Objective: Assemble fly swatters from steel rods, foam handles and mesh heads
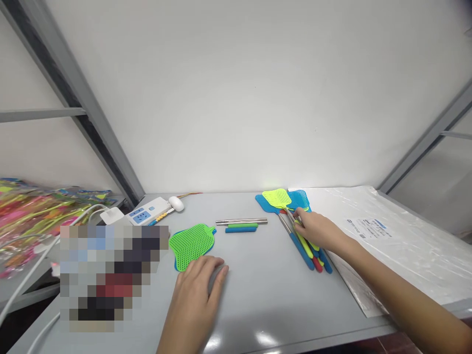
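My right hand [309, 227] reaches over a pile of fly swatters, its fingers closed around a metal shaft near the swatter heads. A yellow swatter head [277, 197] lies over blue ones [300, 198], and blue [303, 251], yellow-green and red [317, 264] handles fan toward me. My left hand [199, 282] rests on the table, thumb apart from the fingers and nothing visible in it. Just beyond its fingertips lies a loose green swatter head [193, 243] on top of a blue one. Between the hands are metal rods [241, 221], a green grip [242, 225] and a blue grip [241, 229].
A white power strip [147, 211] with cables and a white earphone case [176, 203] sits at the back left. A white plastic-wrapped package [391, 250] covers the right side. Colourful bagged items [33, 211] lie far left. A blurred patch hides part of the left.
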`<state>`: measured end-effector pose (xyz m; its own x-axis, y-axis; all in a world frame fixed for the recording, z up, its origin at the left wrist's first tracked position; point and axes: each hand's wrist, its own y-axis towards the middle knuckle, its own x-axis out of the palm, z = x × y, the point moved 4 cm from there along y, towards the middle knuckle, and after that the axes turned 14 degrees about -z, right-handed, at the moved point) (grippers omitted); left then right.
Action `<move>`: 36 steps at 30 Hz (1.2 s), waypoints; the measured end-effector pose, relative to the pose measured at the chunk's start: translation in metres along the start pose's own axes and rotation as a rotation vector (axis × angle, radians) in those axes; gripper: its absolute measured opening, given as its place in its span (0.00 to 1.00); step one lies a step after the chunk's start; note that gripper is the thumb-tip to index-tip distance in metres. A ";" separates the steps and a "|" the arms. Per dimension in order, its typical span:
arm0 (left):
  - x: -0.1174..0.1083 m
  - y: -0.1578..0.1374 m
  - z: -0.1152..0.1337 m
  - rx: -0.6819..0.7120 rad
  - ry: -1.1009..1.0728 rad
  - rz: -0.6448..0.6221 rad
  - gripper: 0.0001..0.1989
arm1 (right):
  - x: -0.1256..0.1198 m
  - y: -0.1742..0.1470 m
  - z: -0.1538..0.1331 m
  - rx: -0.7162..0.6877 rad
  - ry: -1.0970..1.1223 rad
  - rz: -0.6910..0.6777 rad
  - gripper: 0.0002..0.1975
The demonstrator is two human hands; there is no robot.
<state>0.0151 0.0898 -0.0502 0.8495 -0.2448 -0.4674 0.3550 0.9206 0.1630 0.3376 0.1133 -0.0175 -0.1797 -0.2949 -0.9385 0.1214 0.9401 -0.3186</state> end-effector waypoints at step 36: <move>0.019 -0.013 0.009 -0.047 0.550 -0.164 0.07 | -0.015 0.081 -0.131 -0.501 -0.182 0.010 0.10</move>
<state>0.0304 0.0707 -0.0529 0.4521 -0.2031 -0.8685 0.4364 0.8996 0.0168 0.2225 0.2161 -0.0116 -0.0028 -0.2690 -0.9631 -0.3669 0.8963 -0.2492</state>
